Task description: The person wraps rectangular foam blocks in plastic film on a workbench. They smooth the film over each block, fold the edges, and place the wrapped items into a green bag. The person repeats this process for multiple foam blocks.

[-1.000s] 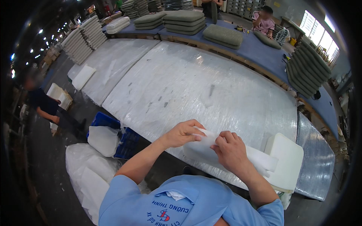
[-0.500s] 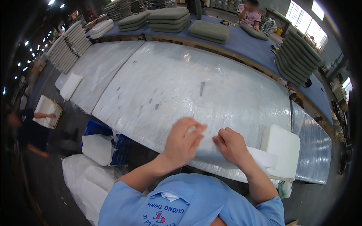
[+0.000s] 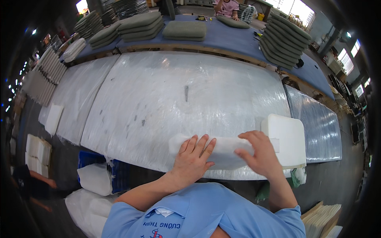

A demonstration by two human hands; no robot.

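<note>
A white padded piece (image 3: 228, 151), its kind unclear, lies lengthwise along the near edge of the plastic-wrapped worktop. Flat across its left part rests my left hand (image 3: 193, 158), fingers stretched and slightly spread. My right hand (image 3: 262, 154) is at its right end, with thumb and fingers apart and curved over it. Just right of that hand a narrow white strip (image 3: 275, 145) pokes out, its other end hidden. It reaches a stack of white rounded cushion pads (image 3: 286, 133) at the worktop's right end.
The worktop (image 3: 158, 95) is covered in clear film. Behind it, a blue table (image 3: 234, 43) holds stacked grey-green cushions (image 3: 283, 41); a person in pink (image 3: 227, 7) is there. At lower left are a blue crate (image 3: 121, 174) and white bags (image 3: 89, 206). Another person (image 3: 33, 182) is at far left.
My left hand has come down from a raised, curled pose and now lies flat on the white piece. My right hand has uncurled and moved right. The whole view has shifted.
</note>
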